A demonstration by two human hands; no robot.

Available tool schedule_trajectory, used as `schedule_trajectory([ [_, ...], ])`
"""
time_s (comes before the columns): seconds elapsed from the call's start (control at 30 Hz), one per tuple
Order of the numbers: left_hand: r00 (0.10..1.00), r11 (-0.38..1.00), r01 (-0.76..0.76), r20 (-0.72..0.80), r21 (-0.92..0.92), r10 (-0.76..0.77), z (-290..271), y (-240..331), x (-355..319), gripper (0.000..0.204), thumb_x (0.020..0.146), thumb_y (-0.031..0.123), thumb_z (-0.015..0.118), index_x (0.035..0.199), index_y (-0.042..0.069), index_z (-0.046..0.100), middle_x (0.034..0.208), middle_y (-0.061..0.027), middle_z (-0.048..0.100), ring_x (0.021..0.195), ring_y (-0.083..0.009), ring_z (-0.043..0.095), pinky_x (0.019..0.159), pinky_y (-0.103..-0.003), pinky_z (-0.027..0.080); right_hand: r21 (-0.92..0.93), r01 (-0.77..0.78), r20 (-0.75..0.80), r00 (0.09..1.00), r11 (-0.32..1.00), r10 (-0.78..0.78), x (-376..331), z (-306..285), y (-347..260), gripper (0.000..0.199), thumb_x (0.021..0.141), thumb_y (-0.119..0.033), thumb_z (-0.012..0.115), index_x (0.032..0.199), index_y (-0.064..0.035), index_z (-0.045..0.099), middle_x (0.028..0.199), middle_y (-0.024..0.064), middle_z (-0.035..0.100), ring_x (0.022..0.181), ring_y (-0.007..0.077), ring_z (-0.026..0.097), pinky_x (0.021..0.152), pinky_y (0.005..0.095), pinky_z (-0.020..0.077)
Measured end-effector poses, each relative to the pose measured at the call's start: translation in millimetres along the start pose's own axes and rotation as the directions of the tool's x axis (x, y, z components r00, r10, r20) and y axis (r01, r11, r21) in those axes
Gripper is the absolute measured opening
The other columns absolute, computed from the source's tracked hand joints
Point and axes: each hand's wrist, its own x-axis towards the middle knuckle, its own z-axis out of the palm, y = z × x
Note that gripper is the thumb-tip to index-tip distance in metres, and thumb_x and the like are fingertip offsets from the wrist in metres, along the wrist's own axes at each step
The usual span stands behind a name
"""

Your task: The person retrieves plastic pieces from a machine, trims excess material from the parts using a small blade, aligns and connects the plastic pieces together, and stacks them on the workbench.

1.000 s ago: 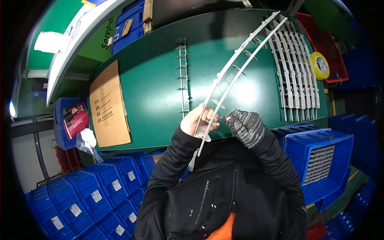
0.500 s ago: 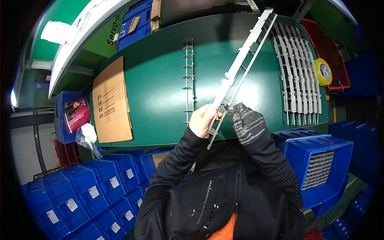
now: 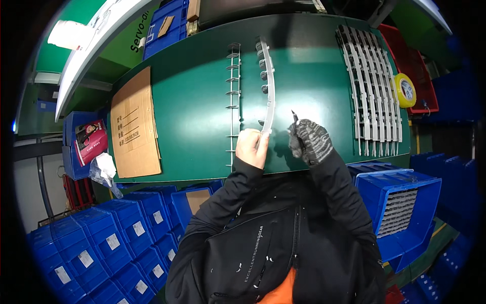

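My left hand, bare, pinches the near end of a long pale grey plastic strip with dark tabs along its left side. The strip points away from me, slightly bowed. To its right, my right hand, in a dark grey knit glove, is closed around a slim black pen-like tool with its pointed tip facing away. That tip is apart from the strip. Left of the held strip, a similar narrow strip with crosswise tabs lies on the green table.
Several similar strips lie side by side at the right, beside a yellow tape roll and a red bin. Flat cardboard covers the table's left end. Blue crates stand lower left; another blue crate holds strips at lower right.
The strip has swung from a rightward slant to nearly straight away from me and turned over its length. My right hand has come off it and moved slightly right, showing the tool.
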Motion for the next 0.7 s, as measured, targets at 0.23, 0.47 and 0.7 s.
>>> schedule_trajectory([
  [0.23,0.954,0.997,-0.050,0.298,0.062,0.029,25.3,-14.0,-20.9,0.038,0.072,0.017,0.055,0.104,0.000,0.047,0.105,-0.0166,0.045,0.097,-0.0321,0.043,0.085,-0.037,0.034,-0.865,0.024,-0.207,0.893,0.501,-0.400,36.0,-22.5,54.3,0.045,0.073,-0.020,0.061,0.110,-0.0018,0.043,0.084,0.0134,0.057,0.074,0.0228,0.057,0.069,0.0309,0.0451],
  [0.47,0.966,0.893,0.244,-0.012,0.378,-0.259,-29.0,-117.5,11.1,0.042,0.066,0.013,0.060,0.103,-0.002,0.047,0.099,-0.0169,0.048,0.085,-0.0279,0.051,0.077,-0.034,0.042,-0.907,-0.137,-0.301,0.873,0.399,-0.384,31.8,-67.3,54.3,0.036,0.075,-0.015,0.052,0.108,-0.0036,0.046,0.087,0.0190,0.058,0.080,0.0320,0.057,0.071,0.0367,0.0447],
  [0.7,0.778,0.699,0.506,0.082,0.505,-0.623,-16.9,-114.7,27.6,0.042,0.065,0.020,0.062,0.100,0.002,0.047,0.091,-0.0167,0.055,0.085,-0.0302,0.054,0.075,-0.036,0.043,-0.886,-0.091,-0.276,0.892,0.455,-0.358,36.6,-84.3,71.6,0.035,0.075,-0.014,0.053,0.108,-0.0031,0.047,0.085,0.0175,0.058,0.079,0.0306,0.057,0.070,0.0354,0.0447],
])
